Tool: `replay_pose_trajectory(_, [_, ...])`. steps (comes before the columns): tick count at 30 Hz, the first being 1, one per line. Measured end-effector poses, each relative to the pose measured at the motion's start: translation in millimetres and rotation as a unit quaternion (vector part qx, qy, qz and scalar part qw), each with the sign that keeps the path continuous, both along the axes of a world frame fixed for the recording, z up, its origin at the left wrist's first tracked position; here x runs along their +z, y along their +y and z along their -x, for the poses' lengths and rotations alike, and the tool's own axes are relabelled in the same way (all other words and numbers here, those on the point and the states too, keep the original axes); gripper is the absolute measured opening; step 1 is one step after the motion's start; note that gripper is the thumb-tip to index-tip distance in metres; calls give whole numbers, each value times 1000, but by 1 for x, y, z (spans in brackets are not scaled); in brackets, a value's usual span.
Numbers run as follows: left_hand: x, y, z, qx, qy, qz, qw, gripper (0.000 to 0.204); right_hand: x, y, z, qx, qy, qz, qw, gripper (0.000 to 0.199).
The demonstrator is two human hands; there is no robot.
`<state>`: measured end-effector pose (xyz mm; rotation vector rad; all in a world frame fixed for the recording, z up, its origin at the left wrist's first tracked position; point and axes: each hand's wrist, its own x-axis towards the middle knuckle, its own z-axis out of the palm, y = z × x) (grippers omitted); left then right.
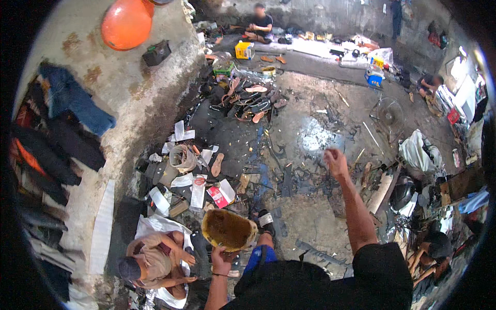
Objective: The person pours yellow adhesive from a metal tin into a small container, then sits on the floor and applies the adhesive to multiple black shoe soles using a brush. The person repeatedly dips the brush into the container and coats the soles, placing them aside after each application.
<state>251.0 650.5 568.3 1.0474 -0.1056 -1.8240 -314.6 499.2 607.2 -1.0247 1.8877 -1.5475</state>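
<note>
I see the basin (227, 231) in the left hand (222, 262) | seated person (157, 258) left of it | bucket (184, 166) beyond it | sandal pile (252, 102) farther ahead | fan (388, 112) right of the pile, on the floor (305, 219)

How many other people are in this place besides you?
4: one person at the back, one on the right side, one at lower right, and one at lower left, near the basin in my left hand. More may be hidden.
</note>
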Motion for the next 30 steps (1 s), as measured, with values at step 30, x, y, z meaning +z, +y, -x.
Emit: replay_pose_trajectory(30, [72, -1006, 334, -636, -82, 40, 766, 58, -194, -423, -234, -583, -324, -175, 724, 25])
